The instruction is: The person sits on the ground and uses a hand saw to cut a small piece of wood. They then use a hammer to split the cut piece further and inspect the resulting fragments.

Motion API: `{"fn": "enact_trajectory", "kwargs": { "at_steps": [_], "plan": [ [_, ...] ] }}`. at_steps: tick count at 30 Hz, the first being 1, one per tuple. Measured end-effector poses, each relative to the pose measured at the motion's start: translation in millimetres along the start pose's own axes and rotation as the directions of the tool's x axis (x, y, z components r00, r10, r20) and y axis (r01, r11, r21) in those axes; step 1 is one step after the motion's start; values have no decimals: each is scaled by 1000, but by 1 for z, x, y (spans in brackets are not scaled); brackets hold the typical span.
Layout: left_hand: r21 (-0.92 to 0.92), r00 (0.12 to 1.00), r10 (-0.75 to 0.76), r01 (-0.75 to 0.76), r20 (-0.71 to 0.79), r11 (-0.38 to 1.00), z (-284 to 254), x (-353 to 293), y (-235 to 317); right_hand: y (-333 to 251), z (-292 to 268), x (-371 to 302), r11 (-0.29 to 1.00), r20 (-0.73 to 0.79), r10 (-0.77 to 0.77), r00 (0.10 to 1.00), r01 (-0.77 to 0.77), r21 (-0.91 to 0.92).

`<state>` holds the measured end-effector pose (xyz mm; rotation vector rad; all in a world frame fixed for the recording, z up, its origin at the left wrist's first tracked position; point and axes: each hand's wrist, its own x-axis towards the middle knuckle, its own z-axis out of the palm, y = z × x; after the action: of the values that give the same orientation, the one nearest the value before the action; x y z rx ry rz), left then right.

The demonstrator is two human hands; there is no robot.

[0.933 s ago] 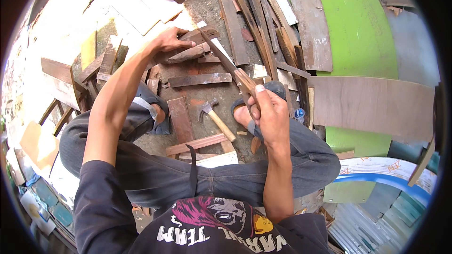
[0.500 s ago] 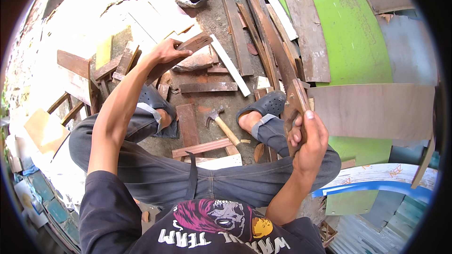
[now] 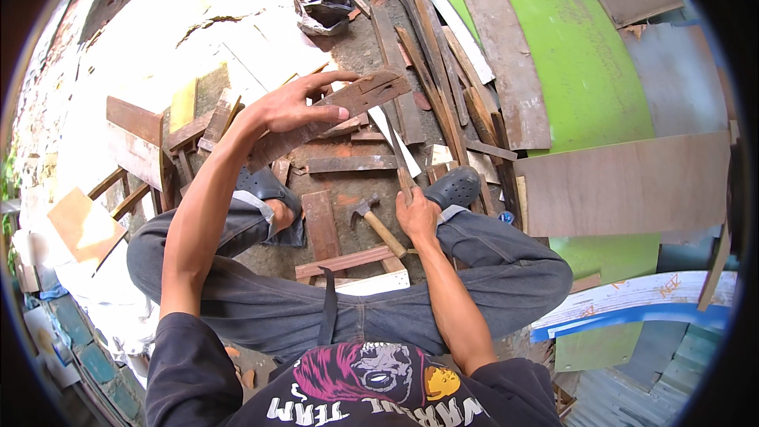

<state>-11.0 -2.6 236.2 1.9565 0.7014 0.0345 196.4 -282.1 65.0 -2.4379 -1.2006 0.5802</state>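
Observation:
My left hand (image 3: 296, 104) is wrapped over a dark brown wooden plank (image 3: 370, 92), which is held up at a slant above my left foot. My right hand (image 3: 417, 212) grips the handle of a handsaw (image 3: 398, 150) between my knees. The saw's narrow blade shows nearly edge-on and points away from me, its far end close to the plank; whether they touch I cannot tell. On the ground just left of my right hand lies a claw hammer (image 3: 384, 235) with a wooden handle.
Short boards lie around my feet, among them a reddish-brown board (image 3: 320, 225). Long strips (image 3: 431, 55) are stacked beyond my right foot. Green sheets (image 3: 526, 55) and a brown panel (image 3: 624, 186) cover the right side. A black plastic bag (image 3: 324, 12) sits at the far end.
The handsaw has swung from beside my right knee to the middle, turning from broadside to edge-on. My left hand and the plank have shifted right.

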Motion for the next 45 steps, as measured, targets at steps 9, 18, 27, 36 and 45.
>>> {"fn": "enact_trajectory", "kwargs": {
  "at_steps": [9, 18, 27, 36, 45],
  "plan": [
    [5, 990, 116, -117, 84, 993, 6, -18, 48, 35, 26, 2, 994, 283, 90, 955, -103, 29],
    [43, 963, 194, -205, 189, 978, 13, -30, 53, -61, -110, 15, 672, -235, -283, 930, 368, 643],
    [24, 916, 298, -315, 269, 949, 22, -39, 81, -106, -198, 5, 567, -280, -749, 601, 799, 199],
    [38, 918, 329, -345, 223, 938, 34, -44, 80, -101, -192, -7, 613, -362, -685, 632, 769, 181],
    [483, 950, 268, -314, 162, 818, 40, -45, 94, -109, -210, -5, 672, -2, -734, 679, 728, 132]
  ]
}}
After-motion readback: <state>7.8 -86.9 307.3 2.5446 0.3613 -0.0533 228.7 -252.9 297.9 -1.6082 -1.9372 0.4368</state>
